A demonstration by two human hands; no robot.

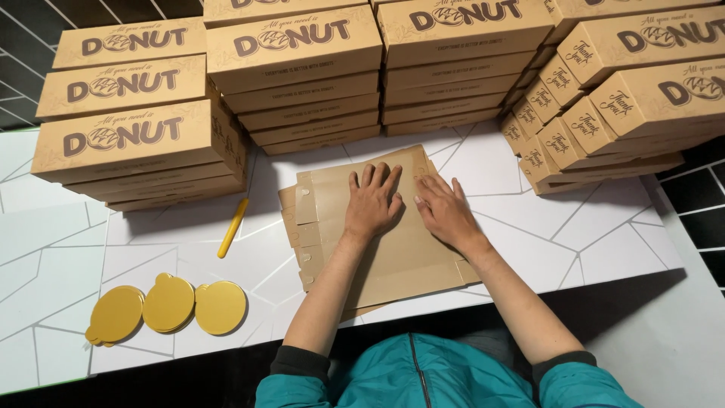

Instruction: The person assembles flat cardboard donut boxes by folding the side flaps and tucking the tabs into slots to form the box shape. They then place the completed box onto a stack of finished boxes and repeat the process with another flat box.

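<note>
A small pile of flat, unfolded brown cardboard box blanks point(400, 257) lies on the white table point(589, 242) in front of me. My left hand point(372, 202) rests palm down on the top blank, fingers spread. My right hand point(445, 211) presses flat on the same blank just to the right, fingers pointing up and left. Neither hand grips anything. My teal sleeves show at the bottom edge.
Stacks of folded brown printed boxes stand along the back: left point(136, 143), middle point(302, 75), point(453, 68) and right point(619, 106). A yellow stick-like tool point(233, 227) lies left of the blanks. Three round gold cake boards point(168, 306) sit near the front left.
</note>
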